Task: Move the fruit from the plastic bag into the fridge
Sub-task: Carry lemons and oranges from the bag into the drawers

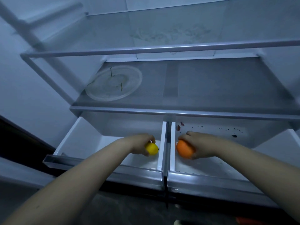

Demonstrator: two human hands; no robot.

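Note:
The fridge stands open in front of me, both bottom drawers pulled out. My left hand point(140, 144) grips a yellow lemon point(152, 148) low inside the left drawer point(103, 166), near its right wall. My right hand point(198, 146) grips an orange point(184, 151) inside the right drawer point(211, 177), near its left wall. Whether either fruit touches the drawer floor I cannot tell. The plastic bag is not in view.
A glass shelf point(211, 95) above the drawers carries a clear round plate point(113, 83) at its left. A higher shelf rail point(146, 50) crosses the view. Dark specks point(233, 135) mark the right drawer's back wall. An orange-coloured thing point(248, 220) shows at the bottom edge.

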